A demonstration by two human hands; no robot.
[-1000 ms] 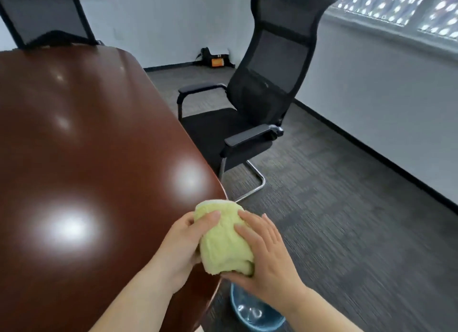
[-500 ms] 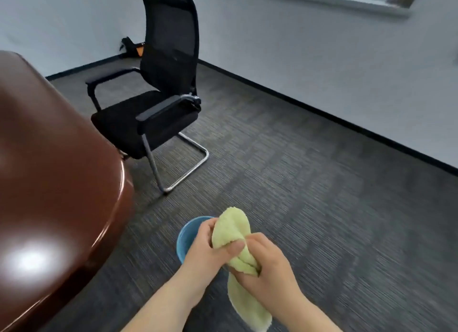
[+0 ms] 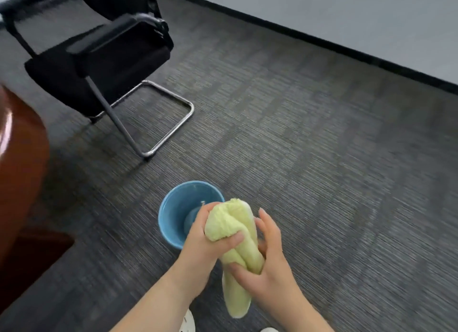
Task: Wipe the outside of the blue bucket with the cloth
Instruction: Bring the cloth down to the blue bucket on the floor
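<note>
The blue bucket point(image 3: 178, 217) stands open-mouthed on the carpet beside the chair point(image 3: 99, 66) — likely light, smooth plastic, best steadied at its rim — while the soft, limp cloth point(image 3: 235, 235) is bunched above it, clenched in left hand point(image 3: 210, 242) and right hand point(image 3: 267, 262).

Black chair point(image 3: 99, 59) on grey carpet point(image 3: 309, 146); brown table point(image 3: 19, 158) at left.
</note>
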